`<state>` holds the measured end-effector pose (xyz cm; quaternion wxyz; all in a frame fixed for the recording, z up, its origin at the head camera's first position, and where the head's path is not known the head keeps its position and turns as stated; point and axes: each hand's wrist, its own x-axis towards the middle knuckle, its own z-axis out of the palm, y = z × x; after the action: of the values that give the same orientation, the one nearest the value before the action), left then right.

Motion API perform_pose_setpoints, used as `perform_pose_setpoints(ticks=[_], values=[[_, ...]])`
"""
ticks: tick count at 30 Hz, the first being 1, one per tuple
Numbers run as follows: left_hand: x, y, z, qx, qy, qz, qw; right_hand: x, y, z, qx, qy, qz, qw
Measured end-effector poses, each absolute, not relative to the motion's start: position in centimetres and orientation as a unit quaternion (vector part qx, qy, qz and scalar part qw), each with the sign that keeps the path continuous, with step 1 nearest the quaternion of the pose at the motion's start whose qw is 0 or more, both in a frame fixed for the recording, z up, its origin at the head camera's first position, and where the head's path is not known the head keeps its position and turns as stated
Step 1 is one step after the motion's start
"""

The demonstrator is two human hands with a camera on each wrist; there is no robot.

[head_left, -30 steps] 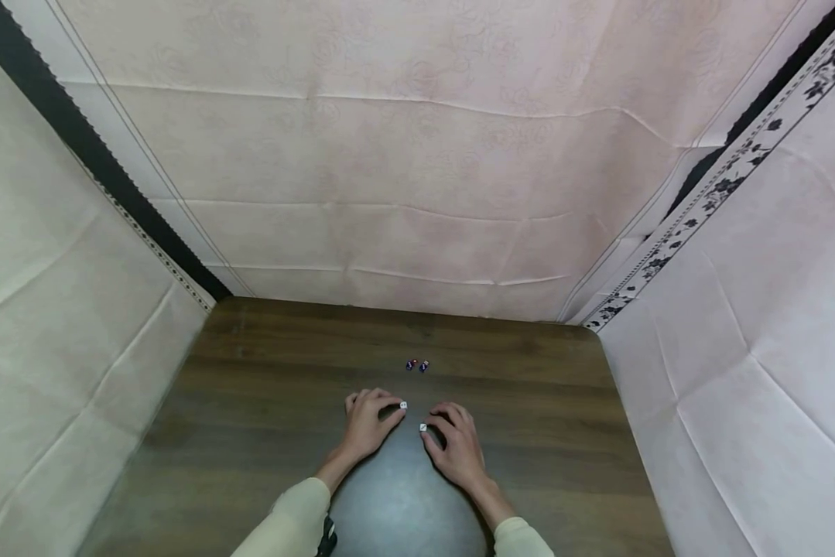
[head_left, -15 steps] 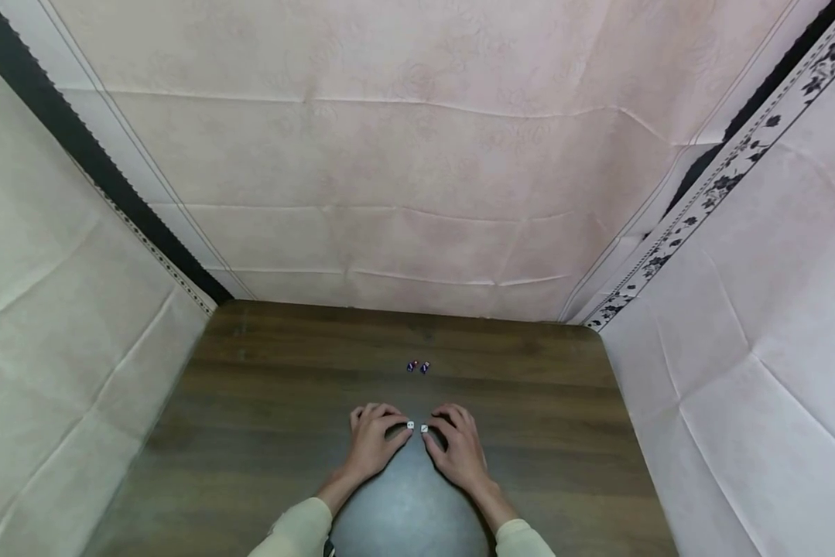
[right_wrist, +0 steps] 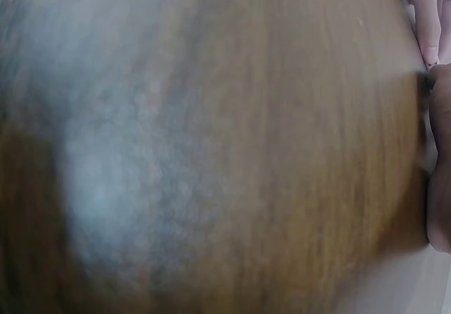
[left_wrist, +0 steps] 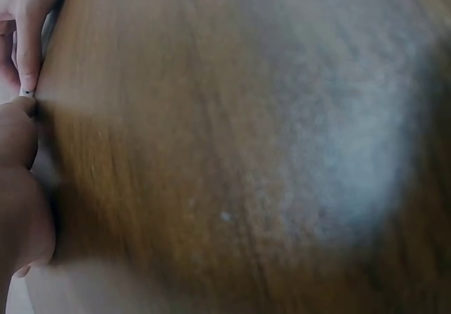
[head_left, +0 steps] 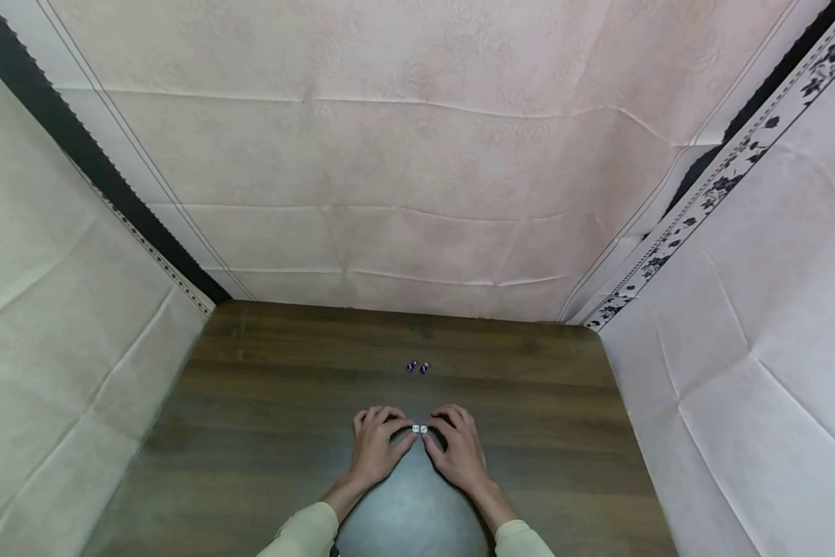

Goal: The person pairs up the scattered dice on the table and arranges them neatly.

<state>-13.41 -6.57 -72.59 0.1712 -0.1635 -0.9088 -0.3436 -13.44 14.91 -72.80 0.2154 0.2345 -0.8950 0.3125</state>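
Two small white dice sit side by side between my hands in the head view, looking as if they touch. My left hand (head_left: 378, 445) pinches the left die (head_left: 415, 428) between thumb and forefinger. With the same two fingers, my right hand (head_left: 460, 447) pinches the right die (head_left: 423, 428). In the left wrist view, the left hand (left_wrist: 21, 187) is at the left edge, its fingertips meeting the other hand's. The right wrist view has the right hand (right_wrist: 440, 166) at its right edge; fingertips mostly cover the dice there.
Two small dark blue and red objects (head_left: 411, 367), too small to identify, lie beyond the hands on the brown wooden table (head_left: 285, 371). Pale cloth hangs (head_left: 417, 193) rise behind the table and along both sides.
My left hand has brought its die nearer and to the right, up against the other die. My right hand has stayed nearly still, holding its die.
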Motion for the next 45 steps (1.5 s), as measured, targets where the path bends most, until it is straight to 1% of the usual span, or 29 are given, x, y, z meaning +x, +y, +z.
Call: perform_pose_setpoints(ticks=[8, 21, 35, 45], values=[[-13.5, -6.5, -73.0, -0.166, -0.91, -0.335, 0.18, -13.6, 15.0, -72.8, 0.237, -0.892, 0.312, 0.226], [-13.3, -6.4, -72.1, -0.162, -0.912, -0.343, 0.155, -13.5, 15.1, -72.4, 0.224, -0.902, 0.318, 0.189], [-13.1, -6.5, -72.0, -0.159, -0.915, -0.343, 0.143, -13.3, 15.0, -72.4, 0.219, -0.905, 0.318, 0.177], [-13.0, -6.4, -71.8, -0.16, -0.912, -0.349, 0.147, -13.5, 15.1, -72.8, 0.232, -0.896, 0.317, 0.208]])
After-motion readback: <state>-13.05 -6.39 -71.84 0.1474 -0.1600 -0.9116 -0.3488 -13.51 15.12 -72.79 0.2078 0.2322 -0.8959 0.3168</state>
